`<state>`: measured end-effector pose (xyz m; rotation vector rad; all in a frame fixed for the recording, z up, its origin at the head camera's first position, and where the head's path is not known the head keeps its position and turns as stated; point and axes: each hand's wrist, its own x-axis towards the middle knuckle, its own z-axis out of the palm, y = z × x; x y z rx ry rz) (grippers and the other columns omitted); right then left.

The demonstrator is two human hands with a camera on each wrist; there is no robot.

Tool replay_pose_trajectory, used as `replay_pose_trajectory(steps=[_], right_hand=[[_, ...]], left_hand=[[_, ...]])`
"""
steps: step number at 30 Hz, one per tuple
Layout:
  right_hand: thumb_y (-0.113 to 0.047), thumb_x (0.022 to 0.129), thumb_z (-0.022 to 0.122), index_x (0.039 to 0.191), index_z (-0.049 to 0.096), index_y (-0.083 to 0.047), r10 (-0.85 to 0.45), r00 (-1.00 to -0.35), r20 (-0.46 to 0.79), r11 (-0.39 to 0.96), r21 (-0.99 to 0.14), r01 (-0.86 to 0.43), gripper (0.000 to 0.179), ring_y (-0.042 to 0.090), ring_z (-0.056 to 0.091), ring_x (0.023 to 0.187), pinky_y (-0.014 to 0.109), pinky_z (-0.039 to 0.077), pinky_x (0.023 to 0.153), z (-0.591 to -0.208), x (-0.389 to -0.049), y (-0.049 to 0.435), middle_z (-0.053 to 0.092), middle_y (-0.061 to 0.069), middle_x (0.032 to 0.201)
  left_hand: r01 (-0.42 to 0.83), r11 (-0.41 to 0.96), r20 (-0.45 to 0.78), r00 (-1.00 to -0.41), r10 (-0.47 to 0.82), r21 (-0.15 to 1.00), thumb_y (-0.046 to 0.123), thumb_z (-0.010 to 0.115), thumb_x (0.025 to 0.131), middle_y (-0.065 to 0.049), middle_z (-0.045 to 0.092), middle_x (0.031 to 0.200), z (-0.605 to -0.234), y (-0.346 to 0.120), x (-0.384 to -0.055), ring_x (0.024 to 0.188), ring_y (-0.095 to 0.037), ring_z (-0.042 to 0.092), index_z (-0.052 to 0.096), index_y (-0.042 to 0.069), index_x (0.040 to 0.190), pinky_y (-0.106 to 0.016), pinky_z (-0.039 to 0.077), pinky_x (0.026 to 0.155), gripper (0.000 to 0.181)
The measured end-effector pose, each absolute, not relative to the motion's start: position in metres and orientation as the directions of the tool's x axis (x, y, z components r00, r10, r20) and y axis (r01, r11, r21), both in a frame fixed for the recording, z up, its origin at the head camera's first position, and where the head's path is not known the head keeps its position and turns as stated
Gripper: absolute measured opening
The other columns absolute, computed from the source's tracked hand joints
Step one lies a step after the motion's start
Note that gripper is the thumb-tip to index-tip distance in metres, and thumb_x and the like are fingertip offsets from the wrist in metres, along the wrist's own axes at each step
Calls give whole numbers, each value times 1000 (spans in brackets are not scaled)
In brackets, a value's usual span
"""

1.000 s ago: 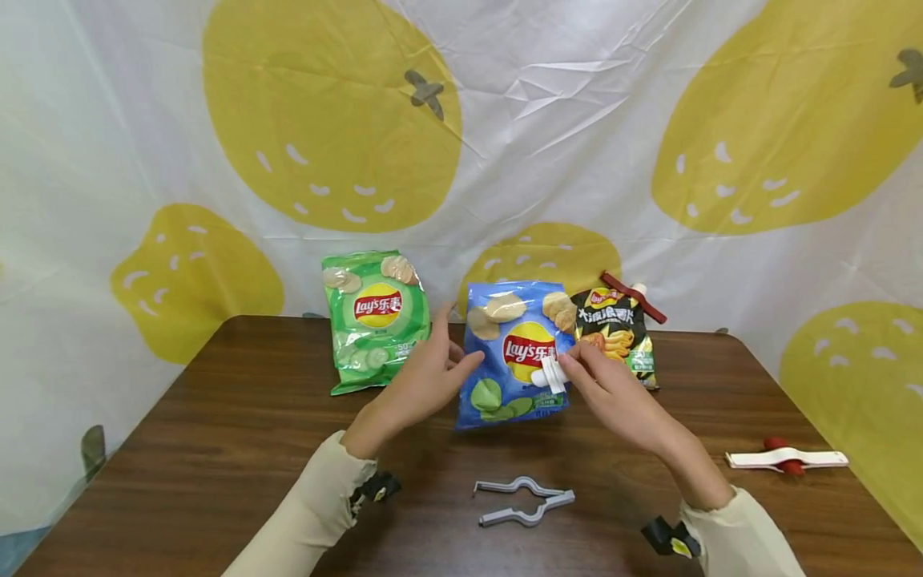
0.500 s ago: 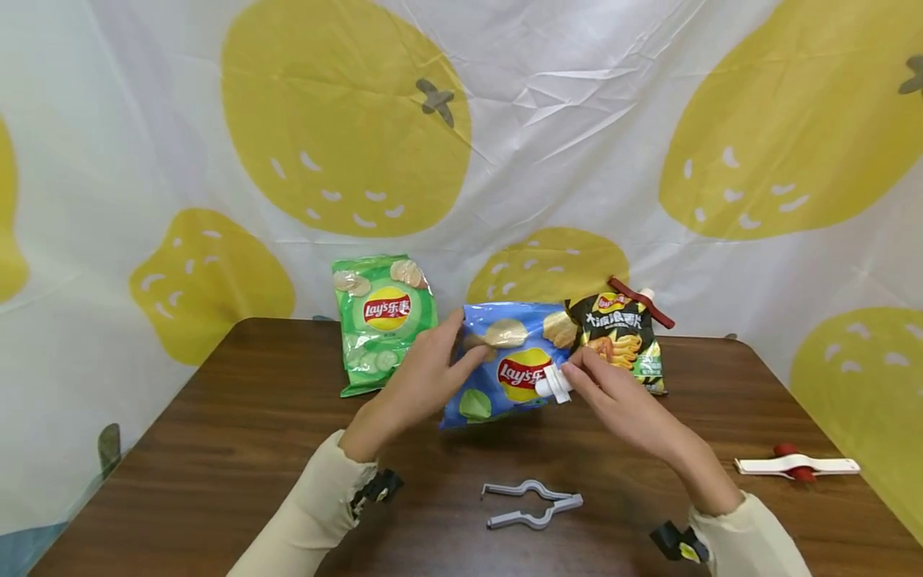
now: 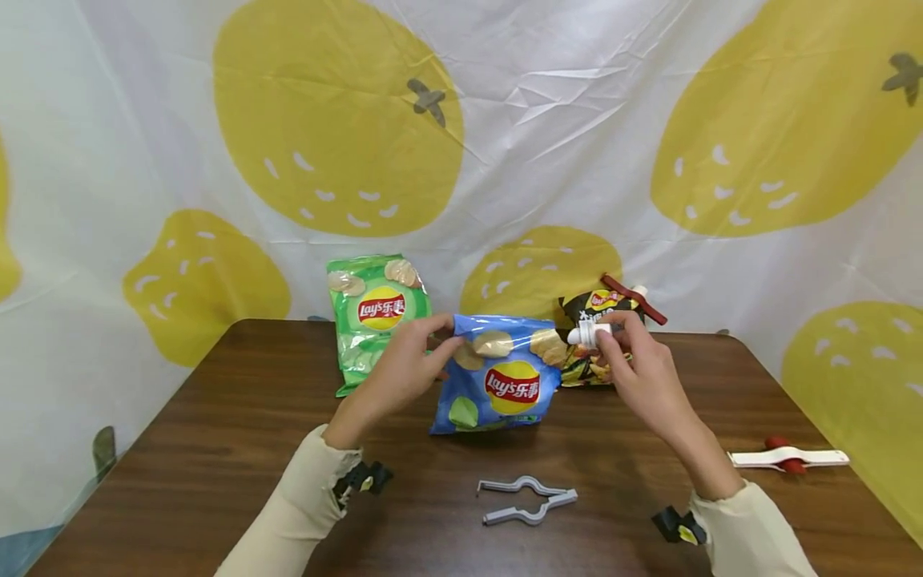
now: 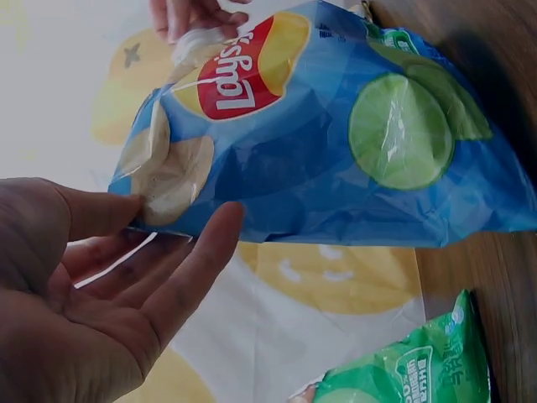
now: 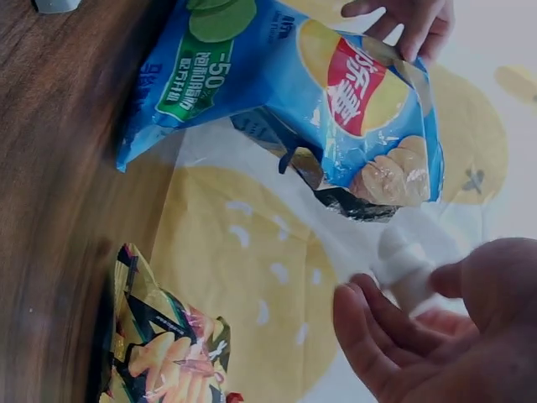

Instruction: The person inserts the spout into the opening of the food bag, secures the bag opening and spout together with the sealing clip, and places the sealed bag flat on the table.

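Note:
In the head view, a blue chip bag (image 3: 497,369) is held up near the middle of the table, its upper left corner pinched by my left hand (image 3: 407,357). The left wrist view shows the thumb (image 4: 101,214) on the bag's front and the other fingers behind its edge. My right hand (image 3: 649,373) pinches a small white pour spout (image 3: 587,332) at the bag's right side. From the right wrist, the spout (image 5: 407,273) appears apart from the bag, below a dark opening with silvery lining (image 5: 361,206) along the bag's side.
A green chip bag (image 3: 349,320) stands at the back left. Behind my right hand is a black chip bag (image 3: 577,373) with a red clip (image 3: 623,290) at its top. A grey clip (image 3: 505,517) lies opened in front; a white clip (image 3: 822,458) with a red cap lies right.
My left hand now pinches the blue bag's corner, and the bag has tilted and shifted left and lower. My right hand has drawn the white spout up and to the right, off the bag's front.

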<state>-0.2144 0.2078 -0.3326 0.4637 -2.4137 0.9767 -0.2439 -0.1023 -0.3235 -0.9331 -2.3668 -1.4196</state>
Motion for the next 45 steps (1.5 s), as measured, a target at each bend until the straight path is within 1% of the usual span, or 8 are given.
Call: replay_pose_trajectory(steps=[4, 8, 11, 17, 21, 25, 30, 45], right_hand=[[-24, 104, 53, 122, 54, -7, -193, -864, 464, 638, -610, -470, 25, 19, 66, 77, 27, 54, 61, -334, -215, 204, 71, 15, 95], [-24, 103, 56, 121, 54, -9, -248, -889, 386, 569, -685, -456, 23, 21, 68, 79, 32, 57, 66, -337, -216, 198, 70, 16, 100], [-21, 103, 56, 122, 54, -10, -281, -880, 384, 556, -682, -475, 23, 20, 67, 78, 33, 56, 67, -341, -216, 192, 72, 15, 101], [-17, 103, 55, 124, 56, -13, -346, -834, 429, 573, -608, -551, 21, 18, 66, 84, 31, 51, 69, -346, -212, 180, 73, 5, 100], [-15, 102, 57, 120, 57, -14, -400, -784, 474, 538, -571, -620, 18, 13, 64, 80, 29, 52, 67, -344, -206, 170, 73, -3, 94], [-13, 101, 58, 118, 56, -16, -443, -731, 519, 505, -529, -682, 17, 10, 60, 72, 27, 50, 62, -343, -200, 161, 70, -9, 88], [-12, 100, 60, 118, 54, -16, -439, -726, 530, 510, -518, -687, 19, 10, 58, 73, 27, 49, 63, -342, -194, 156, 70, -11, 91], [-8, 88, 75, 133, 58, -11, -385, -765, 516, 482, -595, -643, 48, 9, 70, 82, 26, 57, 70, -344, -187, 147, 69, 1, 94]], left_hand=[[576, 320, 448, -804, 392, 752, 7, 60, 99, -16, 65, 97, -324, -106, -244, 78, -33, 70, 61, -1, 105, -28, 56, 54, 10], [541, 373, 423, -833, 356, 753, 15, 65, 97, -17, 67, 113, -322, -107, -243, 91, -30, 71, 41, 5, 145, -33, 59, 64, 55], [604, 489, 485, -797, 359, 630, 24, 72, 93, -15, 63, 124, -320, -106, -240, 107, -27, 65, 26, 11, 155, -38, 56, 82, 78], [749, 655, 708, -519, 479, 106, 34, 79, 85, -15, 52, 138, -319, -86, -222, 129, -31, 46, 50, 6, 141, -49, 36, 108, 69], [792, 606, 710, -382, 592, -78, 32, 77, 86, -13, 56, 133, -324, -68, -212, 127, -29, 48, 52, 4, 139, -47, 30, 113, 65], [771, 625, 695, -383, 608, -122, 23, 75, 86, -8, 61, 111, -330, -61, -208, 108, -26, 55, 56, 3, 133, -44, 38, 104, 54], [757, 645, 698, -405, 590, -106, 7, 68, 84, -3, 51, 85, -332, -62, -209, 83, -22, 51, 68, 7, 103, -38, 43, 82, 19], [803, 592, 717, -372, 590, -70, 4, 67, 84, -2, 49, 82, -329, -62, -206, 79, -20, 49, 66, 9, 86, -39, 42, 79, 5]])
